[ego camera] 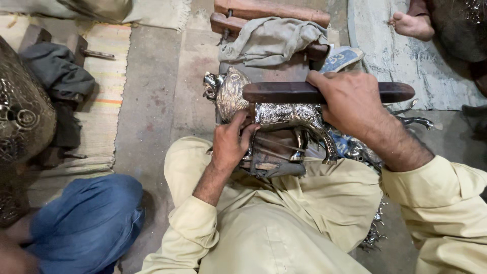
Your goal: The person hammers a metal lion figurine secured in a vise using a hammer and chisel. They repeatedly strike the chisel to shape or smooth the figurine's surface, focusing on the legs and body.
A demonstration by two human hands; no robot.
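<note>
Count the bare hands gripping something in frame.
2. The left hand holds the silver lion figurine at its chest; the right hand grips the dark wooden stick above it. Others may be hidden.

A floor-level metal craft workshop is shown, where work is done seated on the ground. A bare concrete floor is seen, partly covered by a worn striped mat and soiled rags. Rough wooden blocks are laid about, and a chased silver-coloured metal animal figure is held over a lap. What are probably further metal castings are heaped at the right. An embossed brass-coloured vessel is visible at the left.
</note>
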